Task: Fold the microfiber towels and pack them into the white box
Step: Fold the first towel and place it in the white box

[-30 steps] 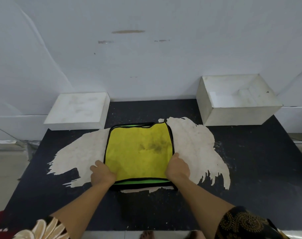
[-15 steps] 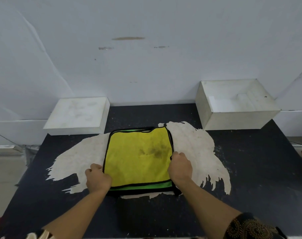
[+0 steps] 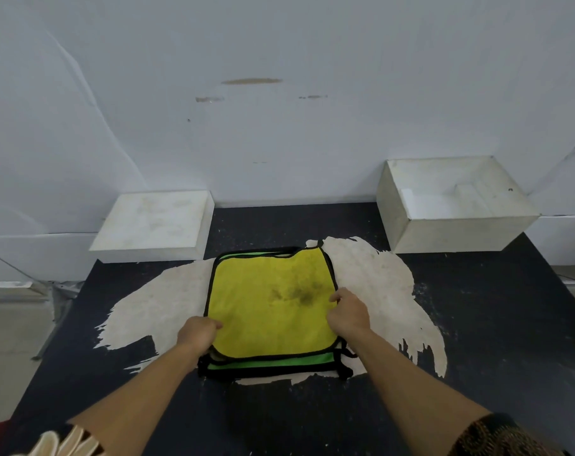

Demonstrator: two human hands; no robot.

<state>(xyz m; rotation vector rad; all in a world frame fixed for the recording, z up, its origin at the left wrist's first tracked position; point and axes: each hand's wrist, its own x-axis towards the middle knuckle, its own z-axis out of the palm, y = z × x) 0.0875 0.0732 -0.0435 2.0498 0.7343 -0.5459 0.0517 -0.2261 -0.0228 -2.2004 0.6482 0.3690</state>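
While towels [image 3: 273, 311] lie stacked — soft, limp, light | left hand [image 3: 195, 334] and right hand [image 3: 348, 312] seemingly pinch side edges | grip hems — box [image 3: 457, 235] empty

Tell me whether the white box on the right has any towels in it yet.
Empty. The open box shows only its bare white inside; the yellow towel lies on the table under both hands.

A white slab [image 3: 154, 222] lies on the worn black table [image 3: 493, 324].
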